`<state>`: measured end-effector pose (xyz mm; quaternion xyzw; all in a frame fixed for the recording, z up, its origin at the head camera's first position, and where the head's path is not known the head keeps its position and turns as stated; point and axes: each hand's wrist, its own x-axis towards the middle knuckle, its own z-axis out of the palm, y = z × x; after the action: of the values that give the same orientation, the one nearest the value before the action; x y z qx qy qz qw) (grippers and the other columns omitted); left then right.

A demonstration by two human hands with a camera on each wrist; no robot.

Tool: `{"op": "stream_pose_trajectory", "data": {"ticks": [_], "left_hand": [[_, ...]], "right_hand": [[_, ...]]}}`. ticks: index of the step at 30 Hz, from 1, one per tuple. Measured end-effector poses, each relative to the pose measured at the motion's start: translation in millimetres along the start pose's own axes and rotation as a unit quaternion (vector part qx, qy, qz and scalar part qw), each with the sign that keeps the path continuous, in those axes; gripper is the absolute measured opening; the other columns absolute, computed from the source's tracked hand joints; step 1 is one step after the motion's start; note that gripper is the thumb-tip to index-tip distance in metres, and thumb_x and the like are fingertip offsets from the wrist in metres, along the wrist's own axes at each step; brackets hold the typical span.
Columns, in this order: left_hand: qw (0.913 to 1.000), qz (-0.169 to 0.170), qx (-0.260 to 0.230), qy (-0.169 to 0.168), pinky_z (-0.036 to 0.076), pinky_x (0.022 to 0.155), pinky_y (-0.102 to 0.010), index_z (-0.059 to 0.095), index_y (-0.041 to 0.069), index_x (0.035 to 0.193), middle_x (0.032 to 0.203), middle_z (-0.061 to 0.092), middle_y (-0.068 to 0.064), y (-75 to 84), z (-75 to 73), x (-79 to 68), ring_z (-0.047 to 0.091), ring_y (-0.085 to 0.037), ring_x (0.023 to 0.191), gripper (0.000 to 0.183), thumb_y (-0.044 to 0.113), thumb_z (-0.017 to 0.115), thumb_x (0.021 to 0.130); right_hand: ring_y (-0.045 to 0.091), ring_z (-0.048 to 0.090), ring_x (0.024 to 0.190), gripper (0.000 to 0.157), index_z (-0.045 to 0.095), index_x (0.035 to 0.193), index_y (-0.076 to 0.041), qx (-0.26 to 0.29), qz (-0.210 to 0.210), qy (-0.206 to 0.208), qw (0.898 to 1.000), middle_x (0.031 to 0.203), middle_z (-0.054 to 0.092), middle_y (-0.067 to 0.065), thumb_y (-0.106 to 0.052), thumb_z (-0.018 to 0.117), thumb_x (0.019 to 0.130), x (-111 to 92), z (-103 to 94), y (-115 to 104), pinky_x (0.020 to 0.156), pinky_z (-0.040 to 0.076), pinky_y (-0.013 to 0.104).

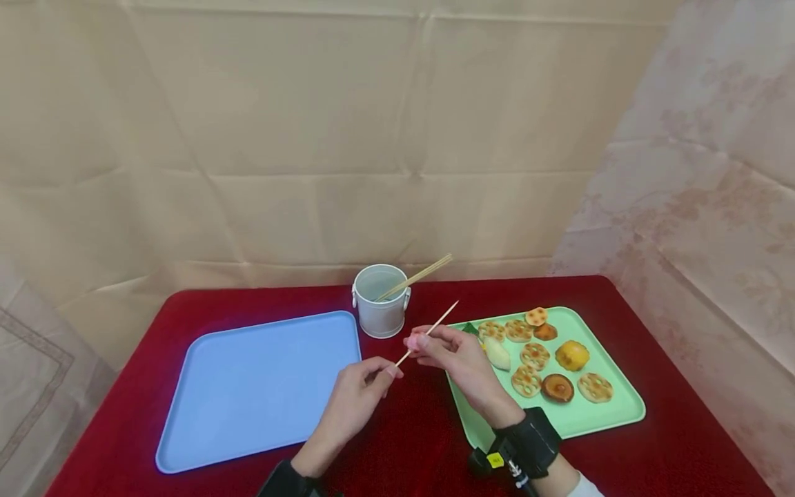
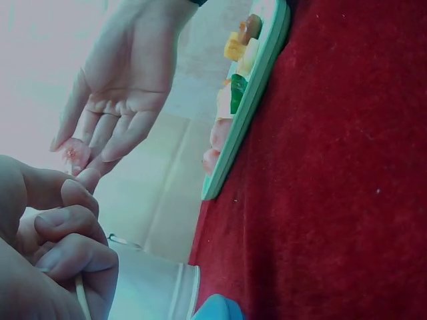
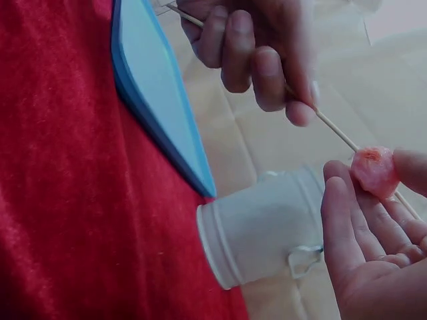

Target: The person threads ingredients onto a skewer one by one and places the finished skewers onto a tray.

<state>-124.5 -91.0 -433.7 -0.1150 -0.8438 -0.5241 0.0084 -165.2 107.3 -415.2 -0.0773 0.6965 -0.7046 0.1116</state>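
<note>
Head view, left to right: light-blue rectangular plastic tray (image 1: 257,393) on the red-cloth bench (image 1: 413,442). Next, left hand (image 1: 354,400), fingers curled round the lower part of a thin pale wooden skewer (image 1: 444,316), which slants up to the right. Behind, a white metal bucket with side handles (image 1: 380,317) holds more thin wooden sticks (image 1: 425,273), leaning right.

Right hand (image 1: 462,362): thumb and fingertips pinch a small pink rounded food piece (image 3: 373,175), other fingers fairly straight. Piece looks threaded, skewer showing both sides; it sits between the hands, off the bench, near the left grip.

Far right, light-green rectangular tray (image 1: 615,411) carries pale holed round slices (image 1: 595,388), a brown mushroom-like cap (image 1: 557,388) and a yellow lump (image 1: 573,355).

Doing it well, my judgement: hold the skewer firm and straight with the left, ease the piece along its axis, small twist if it sticks, pinch lightly, fingertips clear of the point.
</note>
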Motion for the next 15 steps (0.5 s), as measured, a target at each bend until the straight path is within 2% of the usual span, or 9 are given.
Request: {"op": "stream_pose_trajectory", "data": {"ticks": [6,11,15], "left_hand": [[0.9998,-0.015,-0.012,0.001,0.040,0.051,-0.024,0.072,0.015,0.089,0.064,0.054,0.005,0.2,3.3,-2.6,0.048,-0.008,0.058,0.017,0.016,0.056,0.096],[0.9997,-0.020,-0.015,0.008,0.039,0.050,-0.023,0.073,0.014,0.089,0.063,0.053,0.005,-0.9,4.5,-1.9,0.047,-0.008,0.057,0.018,0.016,0.056,0.095],[0.9995,-0.023,-0.018,0.013,0.039,0.050,-0.023,0.073,0.014,0.088,0.062,0.053,0.006,-0.3,4.2,-3.8,0.047,-0.007,0.056,0.017,0.016,0.056,0.094]], "right_hand": [[0.023,0.067,0.097,0.049,0.064,0.119,-0.001,-0.012,0.014,0.008,1.000,0.107,0.070,0.011,-0.038,0.069,0.086,-5.2,4.7,1.6,0.082,0.053,0.033],[0.023,0.066,0.098,0.052,0.062,0.120,0.003,-0.021,0.020,-0.028,0.999,0.110,0.069,0.016,-0.038,0.067,0.088,-4.9,8.3,6.9,0.084,0.052,0.034],[0.022,0.066,0.098,0.052,0.063,0.120,0.003,-0.026,0.018,-0.036,0.999,0.111,0.068,0.018,-0.039,0.066,0.089,-6.2,12.0,10.0,0.084,0.052,0.033]]}}
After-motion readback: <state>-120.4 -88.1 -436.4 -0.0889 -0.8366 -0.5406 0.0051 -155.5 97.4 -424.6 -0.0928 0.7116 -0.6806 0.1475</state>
